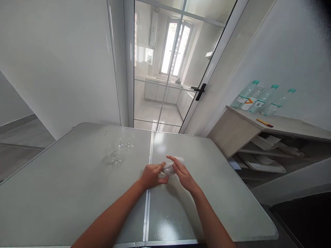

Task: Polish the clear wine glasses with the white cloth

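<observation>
Over the table, just right of its centre seam, my left hand (153,175) is closed around one side of a small clear glass (168,169). My right hand (184,175) presses against the other side of the glass, its index finger stretched forward. White thin material, a tissue or cloth, shows at the glass and beyond the right fingers; its exact extent is partly hidden. To the left, several clear stemmed glasses (117,162) stand grouped on the table.
The grey table (77,193) has a metal seam down the middle. Beyond it is a glazed door (168,103) with a black handle (200,91). At right, a wooden cabinet (235,132) bears several plastic bottles (257,103) and a yellow-and-red stick-like object (264,122).
</observation>
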A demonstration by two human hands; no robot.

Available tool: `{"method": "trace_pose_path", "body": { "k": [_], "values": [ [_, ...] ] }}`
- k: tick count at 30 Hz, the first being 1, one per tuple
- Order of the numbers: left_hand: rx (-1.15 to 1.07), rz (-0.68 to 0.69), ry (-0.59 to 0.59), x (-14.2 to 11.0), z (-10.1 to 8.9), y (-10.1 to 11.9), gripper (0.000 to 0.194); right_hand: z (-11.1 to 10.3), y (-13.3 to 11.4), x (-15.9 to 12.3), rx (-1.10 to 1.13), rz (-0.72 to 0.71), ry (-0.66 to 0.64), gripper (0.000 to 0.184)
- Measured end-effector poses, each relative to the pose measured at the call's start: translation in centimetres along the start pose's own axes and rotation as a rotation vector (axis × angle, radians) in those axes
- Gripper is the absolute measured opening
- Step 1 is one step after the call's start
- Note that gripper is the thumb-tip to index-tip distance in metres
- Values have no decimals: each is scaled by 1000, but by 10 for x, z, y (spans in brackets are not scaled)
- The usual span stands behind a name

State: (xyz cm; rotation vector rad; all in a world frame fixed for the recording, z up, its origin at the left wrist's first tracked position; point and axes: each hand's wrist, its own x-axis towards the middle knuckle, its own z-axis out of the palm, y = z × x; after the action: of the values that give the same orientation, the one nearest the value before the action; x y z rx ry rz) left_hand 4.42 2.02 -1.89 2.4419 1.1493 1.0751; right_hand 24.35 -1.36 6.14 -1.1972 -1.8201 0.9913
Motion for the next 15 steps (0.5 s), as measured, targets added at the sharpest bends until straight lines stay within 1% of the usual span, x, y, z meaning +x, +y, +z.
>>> {"method": "trace_pose_path", "body": {
  "k": [3,5,7,8,9,11,13,15],
  "values": [
    [-58,-20,-48,1,-3,2,51,-1,9,-3,148,50,108,47],
    [-51,-41,-44,2,-1,3,50,0,16,-3,205,61,213,48],
    [-3,-35,-24,2,3,4,52,2,21,-1,205,90,291,49],
    [24,-14,-17,1,6,4,54,4,21,-1,185,118,309,50],
    [48,13,-14,1,8,5,55,5,21,0,159,143,311,51],
    [66,63,-13,0,11,4,56,5,16,-1,111,155,262,50],
    [34,84,-11,0,11,3,57,3,8,-3,90,117,155,49],
    [-54,70,-25,2,9,2,58,-2,-1,-5,76,75,50,49]
  ]
}}
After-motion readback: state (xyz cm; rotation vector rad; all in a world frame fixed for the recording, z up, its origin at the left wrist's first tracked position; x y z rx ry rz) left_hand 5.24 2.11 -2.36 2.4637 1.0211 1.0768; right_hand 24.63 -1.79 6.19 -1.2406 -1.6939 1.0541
